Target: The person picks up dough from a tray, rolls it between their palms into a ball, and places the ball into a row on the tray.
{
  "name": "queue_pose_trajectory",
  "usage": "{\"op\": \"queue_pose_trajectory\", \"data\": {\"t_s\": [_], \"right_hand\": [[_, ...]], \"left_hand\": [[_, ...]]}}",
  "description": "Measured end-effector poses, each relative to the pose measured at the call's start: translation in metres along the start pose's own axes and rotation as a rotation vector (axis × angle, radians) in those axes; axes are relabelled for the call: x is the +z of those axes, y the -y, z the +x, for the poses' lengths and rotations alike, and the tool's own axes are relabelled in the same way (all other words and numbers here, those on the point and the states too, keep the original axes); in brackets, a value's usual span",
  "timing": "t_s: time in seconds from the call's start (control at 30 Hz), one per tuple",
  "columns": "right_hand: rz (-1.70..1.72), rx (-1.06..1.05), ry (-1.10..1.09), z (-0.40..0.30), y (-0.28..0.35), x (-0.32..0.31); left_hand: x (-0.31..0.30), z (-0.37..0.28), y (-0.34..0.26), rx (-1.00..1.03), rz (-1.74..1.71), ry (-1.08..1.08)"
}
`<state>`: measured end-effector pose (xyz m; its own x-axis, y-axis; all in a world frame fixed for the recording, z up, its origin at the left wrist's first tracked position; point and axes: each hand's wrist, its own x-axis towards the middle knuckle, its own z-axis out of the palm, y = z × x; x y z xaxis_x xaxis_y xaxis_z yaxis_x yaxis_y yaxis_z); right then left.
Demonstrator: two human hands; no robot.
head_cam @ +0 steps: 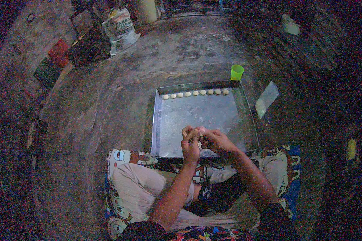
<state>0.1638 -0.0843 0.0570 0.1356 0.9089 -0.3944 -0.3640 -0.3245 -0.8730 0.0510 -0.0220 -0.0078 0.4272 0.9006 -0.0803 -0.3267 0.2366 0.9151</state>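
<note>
A shallow rectangular metal tray (155, 120) lies on the floor in front of my crossed legs. Along its far side runs a row of several small round pale balls (195, 93), perhaps of dough. My left hand (190, 144) and my right hand (218, 141) meet above the tray's near part, fingers bent close together. Something small and pale shows between them, too blurred to name; which hand grips it is hidden by the fingers.
A lime-green plastic cup (236, 73) stands by the tray's far right corner. Right of the tray lies a translucent flat piece (267, 99), perhaps plastic. Farther off at the left are a white printed sack (120, 30) and a red box-like object (58, 53). A patterned cloth (294, 180) lies beneath me.
</note>
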Motion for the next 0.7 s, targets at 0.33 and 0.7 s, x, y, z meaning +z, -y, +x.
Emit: {"op": "queue_pose_trajectory", "data": {"t_s": [0.33, 0.7], "right_hand": [[-0.877, -0.400, -0.078, -0.001, 0.003, 0.006], [-0.209, -0.201, -0.021, 0.008, -0.006, -0.007]], "left_hand": [[-0.004, 0.004, -0.011, 0.081, -0.054, 0.395], [0.005, -0.005, -0.024, -0.063, -0.032, 0.360]]}}
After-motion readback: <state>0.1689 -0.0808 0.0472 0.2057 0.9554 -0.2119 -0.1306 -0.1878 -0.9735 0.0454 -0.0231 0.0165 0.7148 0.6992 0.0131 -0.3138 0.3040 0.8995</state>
